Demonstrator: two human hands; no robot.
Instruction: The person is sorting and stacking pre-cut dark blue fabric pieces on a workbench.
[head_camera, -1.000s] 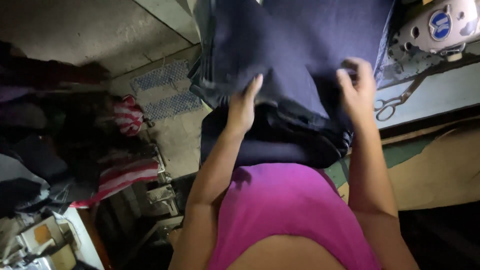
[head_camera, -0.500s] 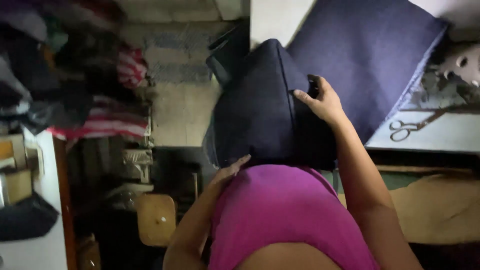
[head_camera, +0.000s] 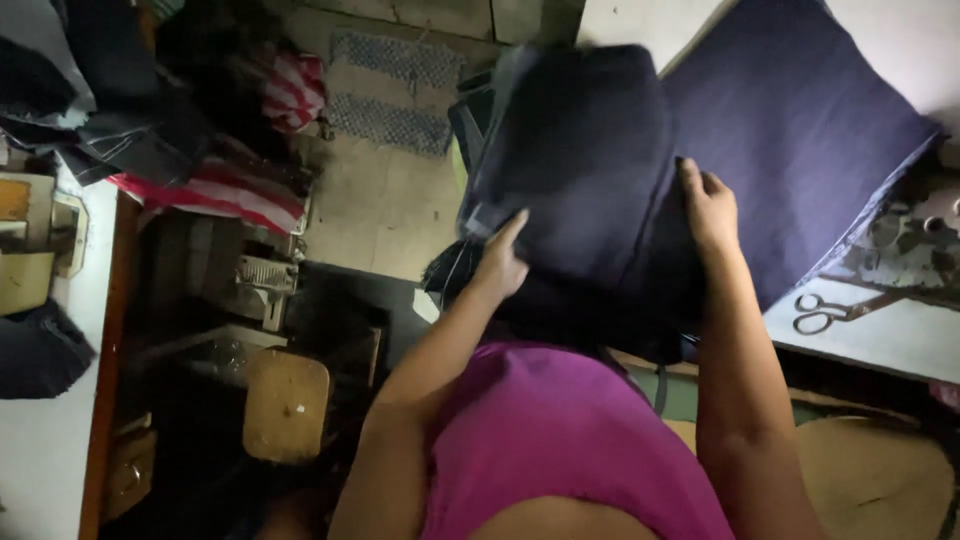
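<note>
Both hands grip a folded dark blue cloth bundle at frame centre.

Open floor lies left; left hand clasps the bundle at its lower-left edge, right hand presses flat on its right edge, overlapping the blue fabric sheet; scissors on the table, lower right.

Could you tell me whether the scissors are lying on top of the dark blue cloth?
No, the scissors lie on the bare pale table, beside the dark blue cloth and clear of its edge.
</note>
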